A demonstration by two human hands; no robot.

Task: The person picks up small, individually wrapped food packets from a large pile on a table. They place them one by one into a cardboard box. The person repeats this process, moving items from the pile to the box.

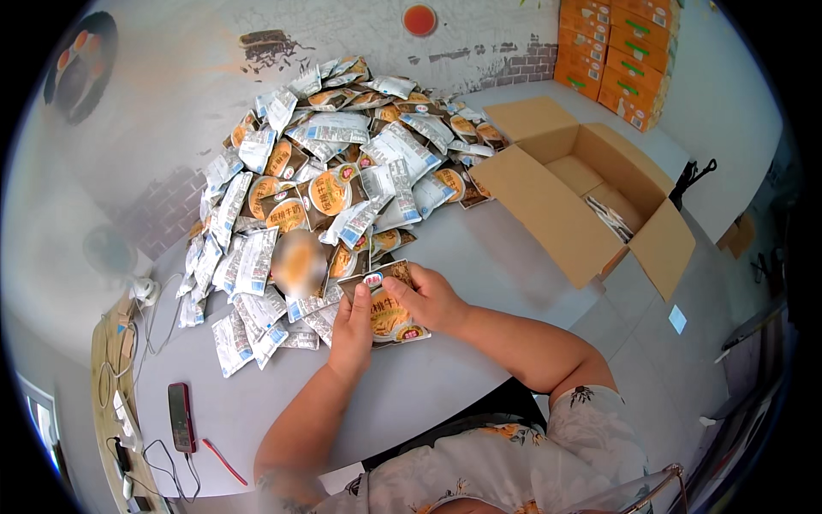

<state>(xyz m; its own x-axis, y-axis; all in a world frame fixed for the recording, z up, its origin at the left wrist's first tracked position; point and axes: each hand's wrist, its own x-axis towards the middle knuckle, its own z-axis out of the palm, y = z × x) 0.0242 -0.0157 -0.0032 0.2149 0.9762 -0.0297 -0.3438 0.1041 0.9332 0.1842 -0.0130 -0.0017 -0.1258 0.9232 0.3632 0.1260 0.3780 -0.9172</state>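
My left hand (352, 330) and my right hand (428, 300) grip a brown-and-orange printed food pouch (390, 316) near the table's front, thumbs on its face and fingers partly hidden behind it. Just beyond them lies a large heap of similar pouches (334, 193), some showing white-and-blue backs, others brown fronts with orange bowls.
An open cardboard box (531, 214) holding some packets (608, 218) stands at right on the grey table (479, 360). Orange cartons (632, 73) are stacked behind it. A phone (181, 416) with cable and a red thin item (224, 461) lie at front left, beside a wooden shelf (107, 343) with cables.
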